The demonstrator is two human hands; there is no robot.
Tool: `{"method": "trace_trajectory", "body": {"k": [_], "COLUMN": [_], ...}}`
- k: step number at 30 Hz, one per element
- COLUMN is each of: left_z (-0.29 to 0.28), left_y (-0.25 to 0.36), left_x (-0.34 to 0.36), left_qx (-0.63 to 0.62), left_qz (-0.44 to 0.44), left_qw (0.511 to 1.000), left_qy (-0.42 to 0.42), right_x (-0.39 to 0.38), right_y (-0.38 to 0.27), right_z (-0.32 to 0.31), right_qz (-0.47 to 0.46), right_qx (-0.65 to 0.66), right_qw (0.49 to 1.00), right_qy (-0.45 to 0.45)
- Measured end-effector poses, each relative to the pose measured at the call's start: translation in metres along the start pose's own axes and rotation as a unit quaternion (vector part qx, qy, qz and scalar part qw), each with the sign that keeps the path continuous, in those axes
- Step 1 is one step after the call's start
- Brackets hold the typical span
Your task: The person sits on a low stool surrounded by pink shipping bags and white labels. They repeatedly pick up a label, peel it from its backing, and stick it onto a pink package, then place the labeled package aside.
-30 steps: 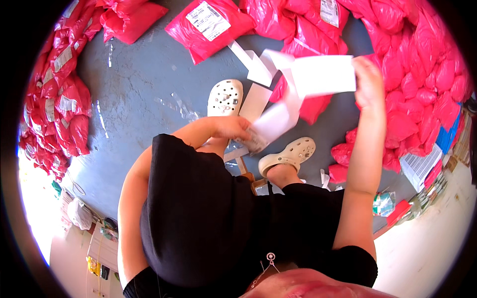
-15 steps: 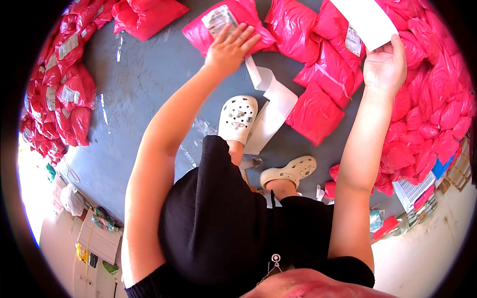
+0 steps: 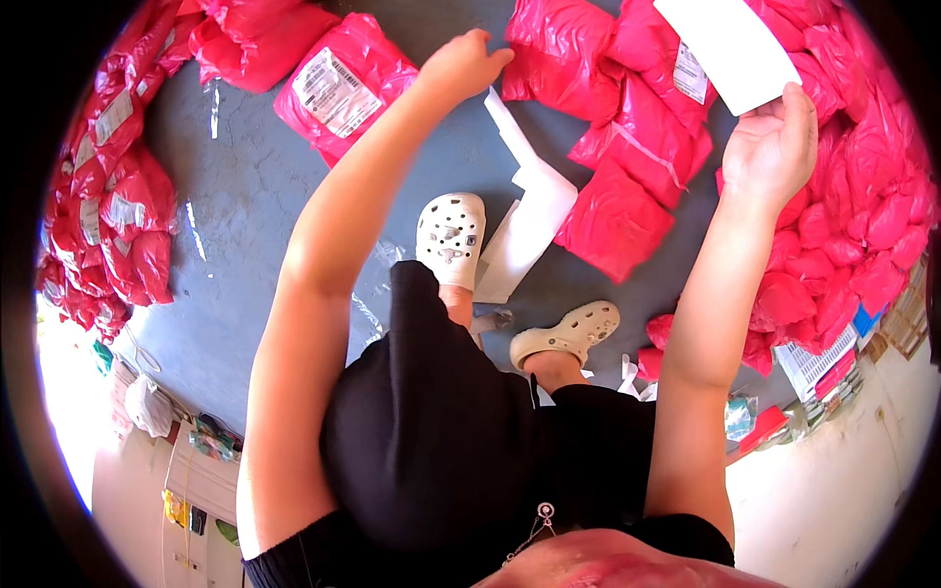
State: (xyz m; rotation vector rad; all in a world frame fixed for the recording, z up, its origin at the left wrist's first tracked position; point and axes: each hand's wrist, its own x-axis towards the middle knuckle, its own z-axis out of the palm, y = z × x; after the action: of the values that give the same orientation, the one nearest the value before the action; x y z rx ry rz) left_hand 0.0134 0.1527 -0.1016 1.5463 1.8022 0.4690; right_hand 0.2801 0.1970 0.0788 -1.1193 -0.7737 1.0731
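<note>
At the upper right my right hand is closed, thumb and fingers pinching the lower end of a white paper label strip. My left hand is stretched out at the top middle, between two pink plastic parcels. Its thumb points toward the edge of an unlabelled pink parcel; whether they touch I cannot tell. The fingers are curled and partly hidden. To the left of that forearm lies a pink parcel with a white printed label facing up.
A folded white paper strip trails over the grey floor beside my cream clogs. Pink parcels lie ahead, with a large heap to the right. Labelled parcels are piled at the left.
My left hand has come off the labelled parcel and moved up, its fingers now curled. That parcel has shifted left and turned. My right hand has moved slightly right and down with the label strip.
</note>
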Motion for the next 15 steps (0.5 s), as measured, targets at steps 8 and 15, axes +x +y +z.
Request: {"method": "trace_trajectory", "body": {"k": [8, 15], "left_z": [0.026, -0.026], "left_y": [0.015, 0.018], "left_x": [0.033, -0.010], "left_qx": [-0.117, -0.190], "left_qz": [-0.096, -0.077], "left_qw": [0.982, 0.977], "left_qy": [-0.114, -0.060], "right_x": [0.015, 0.017], "right_y": [-0.002, 0.013], "right_z": [0.002, 0.006], "right_qz": [0.029, 0.031], "right_qx": [0.012, 0.022], "right_qw": [0.999, 0.999], "right_qy": [0.005, -0.005]}}
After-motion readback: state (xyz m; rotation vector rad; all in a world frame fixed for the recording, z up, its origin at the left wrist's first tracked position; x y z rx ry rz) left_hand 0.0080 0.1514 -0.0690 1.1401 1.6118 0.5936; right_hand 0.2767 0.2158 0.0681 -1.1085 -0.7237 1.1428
